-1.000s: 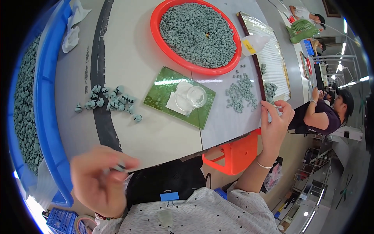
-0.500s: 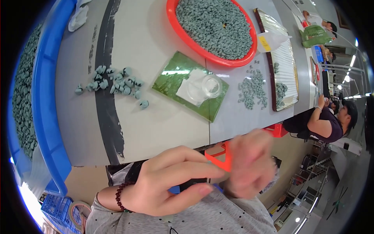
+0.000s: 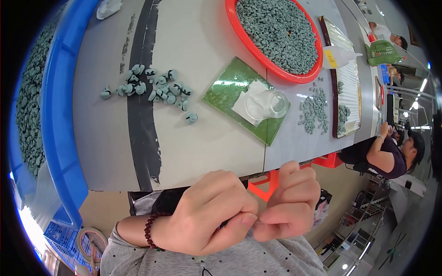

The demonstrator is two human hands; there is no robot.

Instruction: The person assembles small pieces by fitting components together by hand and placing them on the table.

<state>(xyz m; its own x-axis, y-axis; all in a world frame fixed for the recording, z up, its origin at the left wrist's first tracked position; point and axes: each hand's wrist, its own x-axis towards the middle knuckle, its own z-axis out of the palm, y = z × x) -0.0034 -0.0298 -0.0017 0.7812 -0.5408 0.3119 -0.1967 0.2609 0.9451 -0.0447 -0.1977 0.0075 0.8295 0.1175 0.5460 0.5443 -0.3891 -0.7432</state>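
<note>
Above my lap, just off the table's near edge, my left hand (image 3: 214,214) and my right hand (image 3: 291,204) meet at the fingertips. Both are closed, thumbs pressed against curled fingers. Whatever they pinch, if anything, is hidden between the fingers. Beyond them on the table lies a loose group of small grey-green moulded parts (image 3: 171,97) with dark markings. To its right, a clear cup (image 3: 277,104) rests on white tissue (image 3: 241,106) over a glossy green slab (image 3: 225,87). Smaller grey-green pieces (image 3: 315,110) are scattered farther right.
A red basin (image 3: 238,39) heaped with small parts stands at the back. Right of it are a squeeze bottle (image 3: 338,58) and a tray with a white ridged lining (image 3: 348,87). A blue bin (image 3: 57,101) borders the left. A person (image 3: 389,156) sits at the right.
My left fingers, stretched out before, have curled in. My right hand, blurred earlier, is now sharp, and the fingertips of both hands have come together. The table scene has shifted slightly rightward in view.
</note>
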